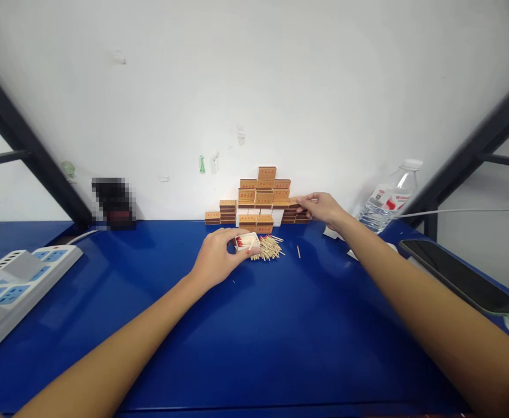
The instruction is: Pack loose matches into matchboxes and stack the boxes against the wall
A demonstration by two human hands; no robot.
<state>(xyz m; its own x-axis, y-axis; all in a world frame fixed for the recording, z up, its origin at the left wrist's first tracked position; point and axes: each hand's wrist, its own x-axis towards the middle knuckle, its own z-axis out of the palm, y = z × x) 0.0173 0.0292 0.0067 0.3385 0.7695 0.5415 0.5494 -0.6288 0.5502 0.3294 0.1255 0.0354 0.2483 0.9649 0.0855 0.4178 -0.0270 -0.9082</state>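
My left hand [216,255] is closed around a white matchbox tray [248,234], which holds several red-tipped matches. Right beside that tray lies a loose pile of matches [271,248] on the blue table. A stepped stack of orange-brown matchboxes [264,197] rises against the wall, highest in the middle. At the stack's right end, the pinched fingers of my right hand [322,208] are on a matchbox [293,203] on top of the side column; part of that box is hidden by the fingers. One single match [298,251] lies apart from the pile.
At the right stand a water bottle [389,197] and, nearer, a dark phone [458,276]. White paper scraps [331,233] lie under my right forearm. A power strip [23,284] occupies the left side, with a blurred dark object [114,203] behind it. A white wall [254,87] closes the back.
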